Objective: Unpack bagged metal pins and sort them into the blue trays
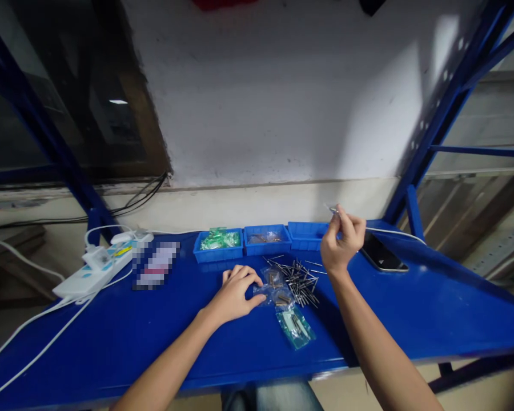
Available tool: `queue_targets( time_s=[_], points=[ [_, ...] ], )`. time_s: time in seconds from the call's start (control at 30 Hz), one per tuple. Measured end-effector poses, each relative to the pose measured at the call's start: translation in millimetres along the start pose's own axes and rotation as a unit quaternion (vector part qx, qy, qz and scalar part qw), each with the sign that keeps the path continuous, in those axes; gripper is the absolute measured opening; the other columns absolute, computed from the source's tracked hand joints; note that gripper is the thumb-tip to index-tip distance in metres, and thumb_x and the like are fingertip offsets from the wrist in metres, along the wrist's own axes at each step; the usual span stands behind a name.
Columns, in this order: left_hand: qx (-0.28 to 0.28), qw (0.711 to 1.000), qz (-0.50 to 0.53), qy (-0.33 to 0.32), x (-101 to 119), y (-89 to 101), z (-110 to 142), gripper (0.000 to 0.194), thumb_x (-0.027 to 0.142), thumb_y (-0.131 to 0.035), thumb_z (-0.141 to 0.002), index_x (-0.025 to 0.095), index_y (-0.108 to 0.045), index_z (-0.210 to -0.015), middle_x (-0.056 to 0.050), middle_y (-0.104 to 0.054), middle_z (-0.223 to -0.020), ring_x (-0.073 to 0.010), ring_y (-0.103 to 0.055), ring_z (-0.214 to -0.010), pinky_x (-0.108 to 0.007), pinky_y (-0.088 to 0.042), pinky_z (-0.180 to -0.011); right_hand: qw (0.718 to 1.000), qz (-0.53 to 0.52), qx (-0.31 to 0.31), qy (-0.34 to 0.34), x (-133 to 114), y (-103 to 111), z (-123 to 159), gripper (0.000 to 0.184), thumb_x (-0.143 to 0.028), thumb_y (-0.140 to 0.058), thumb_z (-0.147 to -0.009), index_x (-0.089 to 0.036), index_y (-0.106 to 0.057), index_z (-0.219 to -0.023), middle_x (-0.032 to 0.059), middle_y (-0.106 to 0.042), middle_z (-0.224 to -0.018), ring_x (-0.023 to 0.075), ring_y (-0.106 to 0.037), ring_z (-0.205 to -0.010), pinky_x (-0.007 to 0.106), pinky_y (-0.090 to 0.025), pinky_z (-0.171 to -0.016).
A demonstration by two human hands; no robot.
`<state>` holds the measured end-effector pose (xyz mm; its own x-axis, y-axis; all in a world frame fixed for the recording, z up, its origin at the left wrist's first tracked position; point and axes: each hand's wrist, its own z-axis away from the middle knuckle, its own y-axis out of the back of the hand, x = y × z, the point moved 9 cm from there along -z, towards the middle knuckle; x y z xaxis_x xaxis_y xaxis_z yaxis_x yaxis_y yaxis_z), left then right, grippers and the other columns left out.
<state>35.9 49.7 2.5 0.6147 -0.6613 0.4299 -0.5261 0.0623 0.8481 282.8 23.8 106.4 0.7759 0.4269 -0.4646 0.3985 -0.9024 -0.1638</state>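
My right hand (342, 240) is raised above the table near the wall, its thumb and fingers pinched on a small shiny piece (334, 210). Its exact kind is too small to tell. Low over the table, my left hand (239, 291) has thumb and index finger apart, beside small clear plastic bags (273, 278) holding short metal pieces. Another clear bag (283, 299) lies just right of my left thumb. Closer to the front edge rests a green-backed packet (295, 327) with metal pieces. A loose pile of thin metal rods (300, 281) spreads between my hands.
Along the back stand a blue bin (218, 255) with green packets, a second blue bin (268, 248) with small items and a third blue bin (304, 244). A phone (381, 254) lies at right. A power strip (107, 268) with white cables is at left, beside a blurred item (156, 265).
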Motion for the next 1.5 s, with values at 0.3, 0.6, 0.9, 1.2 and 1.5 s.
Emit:
queue_targets(
  time_s=[0.3, 0.6, 0.9, 1.2, 1.5],
  points=[
    [0.096, 0.974, 0.185, 0.092, -45, 12.1, -9, 0.008, 0.024, -0.056, -0.077, 0.018, -0.053, -0.082, 0.003, -0.052, -0.072, -0.0094, -0.044, -0.056, -0.022, -0.037, -0.056, 0.900, 0.040, -0.434, 0.000, -10, -91, 78, 0.033, -0.024, -0.051, -0.080, -0.018, -0.064, -0.110, 0.0114, -0.058, -0.095, 0.0250, -0.049, -0.090, 0.040, -0.041, -0.080],
    [0.248, 0.956, 0.152, 0.022, -16, 47.0, -46, 0.021, 0.000, -0.046, -0.073, 0.015, -0.057, -0.065, -0.005, -0.045, -0.102, -0.0103, -0.051, -0.072, -0.025, -0.043, -0.066, 0.732, -0.270, -0.517, -0.351, -35, -118, 143, 0.037, -0.051, -0.053, -0.075, -0.016, -0.057, -0.066, -0.0009, -0.054, -0.057, 0.0110, -0.048, -0.051, 0.023, -0.038, -0.051],
    [0.198, 0.929, 0.306, 0.066, -32, 19.3, -48, 0.011, 0.019, -0.054, -0.080, 0.018, -0.064, -0.085, -0.005, -0.053, -0.097, -0.0125, -0.053, -0.077, -0.023, -0.044, -0.066, 0.870, -0.176, -0.409, -0.214, -14, -97, 104, 0.017, -0.033, -0.051, -0.080, -0.018, -0.060, -0.081, 0.0029, -0.058, -0.073, 0.0152, -0.052, -0.066, 0.027, -0.041, -0.064],
    [0.135, 0.803, 0.543, 0.205, -66, -19.3, -48, 0.028, 0.037, -0.064, -0.072, 0.014, -0.060, -0.086, 0.000, -0.057, -0.071, -0.0085, -0.051, -0.056, -0.020, -0.037, -0.051, 0.868, -0.122, -0.481, 0.015, -53, -96, 121, 0.028, -0.008, -0.043, -0.078, -0.019, -0.067, -0.088, 0.0078, -0.049, -0.091, 0.0195, -0.051, -0.087, 0.032, -0.045, -0.079],
    [0.244, 0.959, 0.142, 0.012, -22, 26.8, -39, 0.012, 0.015, -0.048, -0.082, 0.019, -0.059, -0.086, -0.003, -0.053, -0.089, -0.0104, -0.051, -0.069, -0.021, -0.041, -0.060, 0.851, -0.102, -0.482, -0.183, -30, -99, 124, 0.032, -0.036, -0.048, -0.086, -0.017, -0.068, -0.071, 0.0073, -0.052, -0.088, 0.0204, -0.054, -0.087, 0.035, -0.045, -0.081]
  ],
)
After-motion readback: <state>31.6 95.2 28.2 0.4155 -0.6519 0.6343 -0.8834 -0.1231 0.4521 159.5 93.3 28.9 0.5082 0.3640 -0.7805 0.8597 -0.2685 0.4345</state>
